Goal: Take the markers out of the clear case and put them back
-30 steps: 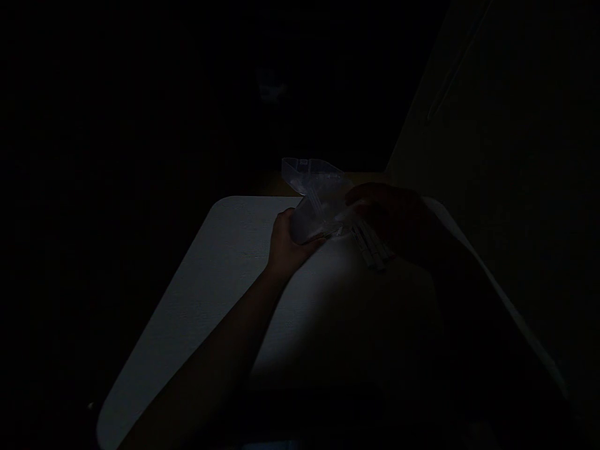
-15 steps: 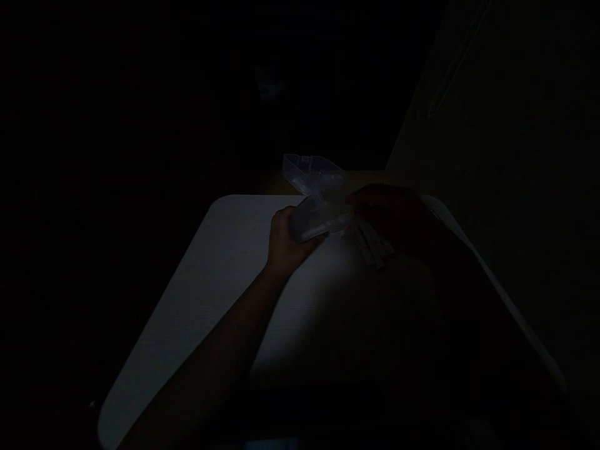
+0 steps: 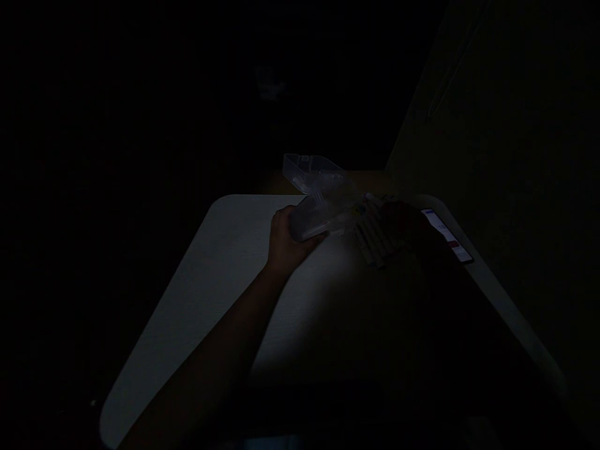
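My left hand (image 3: 284, 240) is closed around the near left end of a clear plastic case (image 3: 314, 224). The case's see-through lid (image 3: 312, 173) stands open, tilted up at the back. Several marker-like sticks (image 3: 372, 240) lie side by side at the right of the case. My right hand (image 3: 403, 215) is over or beside their far right end, deep in shadow. Its fingers are too dark to make out, and whether it grips a stick does not show.
A pale table (image 3: 201, 269) with rounded corners carries everything. A phone with a lit screen (image 3: 447, 236) lies near its right edge, just beyond my right forearm. The surroundings are almost black, and shadow covers the table's near right part.
My right hand has drawn away from the case to the right, uncovering more of the sticks and the phone. My left hand and the case have stayed in place.
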### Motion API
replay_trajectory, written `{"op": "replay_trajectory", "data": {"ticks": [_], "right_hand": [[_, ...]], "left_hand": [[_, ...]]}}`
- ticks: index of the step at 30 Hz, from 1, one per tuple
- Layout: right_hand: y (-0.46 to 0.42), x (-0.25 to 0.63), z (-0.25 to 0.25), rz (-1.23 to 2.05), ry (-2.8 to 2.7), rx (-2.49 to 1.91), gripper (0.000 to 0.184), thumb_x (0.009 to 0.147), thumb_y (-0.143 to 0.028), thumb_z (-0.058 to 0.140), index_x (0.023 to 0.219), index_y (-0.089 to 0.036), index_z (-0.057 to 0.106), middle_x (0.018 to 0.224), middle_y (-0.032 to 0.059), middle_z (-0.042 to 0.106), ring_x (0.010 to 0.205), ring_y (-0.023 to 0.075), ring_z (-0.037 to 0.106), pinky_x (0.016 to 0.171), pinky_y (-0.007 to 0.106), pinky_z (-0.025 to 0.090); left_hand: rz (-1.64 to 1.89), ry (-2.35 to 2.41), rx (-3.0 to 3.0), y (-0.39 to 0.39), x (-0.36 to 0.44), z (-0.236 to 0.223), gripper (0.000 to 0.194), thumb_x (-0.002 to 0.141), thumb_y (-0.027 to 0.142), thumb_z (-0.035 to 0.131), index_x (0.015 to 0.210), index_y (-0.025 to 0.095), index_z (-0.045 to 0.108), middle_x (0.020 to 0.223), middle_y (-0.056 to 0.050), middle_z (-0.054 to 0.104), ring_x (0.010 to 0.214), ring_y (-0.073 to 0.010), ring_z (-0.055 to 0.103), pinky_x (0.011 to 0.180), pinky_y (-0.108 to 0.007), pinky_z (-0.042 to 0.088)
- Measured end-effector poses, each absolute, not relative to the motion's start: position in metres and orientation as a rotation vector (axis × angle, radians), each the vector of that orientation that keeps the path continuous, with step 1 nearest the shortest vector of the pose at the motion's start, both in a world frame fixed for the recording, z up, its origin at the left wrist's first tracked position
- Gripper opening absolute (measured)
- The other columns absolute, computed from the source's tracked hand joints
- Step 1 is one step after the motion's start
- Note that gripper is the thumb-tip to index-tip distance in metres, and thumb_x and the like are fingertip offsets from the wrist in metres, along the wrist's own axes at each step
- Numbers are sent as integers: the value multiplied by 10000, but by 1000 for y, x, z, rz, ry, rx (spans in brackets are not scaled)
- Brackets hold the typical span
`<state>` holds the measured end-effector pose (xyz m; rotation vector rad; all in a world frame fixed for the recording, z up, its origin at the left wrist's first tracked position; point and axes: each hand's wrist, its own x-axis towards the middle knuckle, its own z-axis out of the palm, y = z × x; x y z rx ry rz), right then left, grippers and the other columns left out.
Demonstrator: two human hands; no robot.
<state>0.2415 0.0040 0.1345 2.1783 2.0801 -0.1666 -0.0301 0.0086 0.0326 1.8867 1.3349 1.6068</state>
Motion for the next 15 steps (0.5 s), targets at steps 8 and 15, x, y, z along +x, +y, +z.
{"op": "replay_trajectory", "data": {"ticks": [8, 15], "right_hand": [[3, 233, 134, -185, 2086, 2202, 518, 1058, -177, 348, 1424, -33, 685, 1430, 274, 655, 1348, 326, 671, 1130, 437, 552], [2, 230, 126, -210, 2119, 2250, 525, 1079, -238, 352, 1505, -112, 631, 1457, 234, 654, 1315, 308, 698, 1092, 423, 567]], "left_hand": [[1591, 1343, 1894, 7, -30, 35, 788, 629, 438, 980, 1268, 258, 557, 1247, -104, 665, 1216, -352, 662, 1060, -619, 564], [1600, 1342, 1919, 7, -29, 37, 798, 618, 455, 990, 1263, 260, 563, 1227, -93, 664, 1211, -350, 665, 1065, -622, 559]]}}
